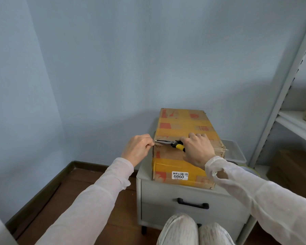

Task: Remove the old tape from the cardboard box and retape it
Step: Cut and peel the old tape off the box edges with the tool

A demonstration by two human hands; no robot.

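Nearest the camera, two knees [194,230] in pale patterned cloth sit in front of the cardboard box [168,154]. The box stands on a light grey drawer cabinet [159,195] whose smooth front carries a curved black handle [193,203]. The box is long and rectangular, of worn brown board with scuffed corners, faded red prints and broad bands of glossy yellow tape [173,164] across its near face and top. A white label [180,175] is stuck low on that face.

At the box's near left top corner, the left hand [138,147], in a thin pale sleeve, has its fingers curled and its thumb and forefinger pinching a thin pale strip [157,142]; whether the strip is tape cannot be told. On the box's near top edge the right hand [197,147] curls around a yellow-and-black-handled tool [180,147], whose slim tip points left along a dark slit.

Just right of the box lies a clear plastic container [235,151]. Farther right rises a grey metal shelf rack [281,96]. Behind the box is a matte blue wall [131,59].
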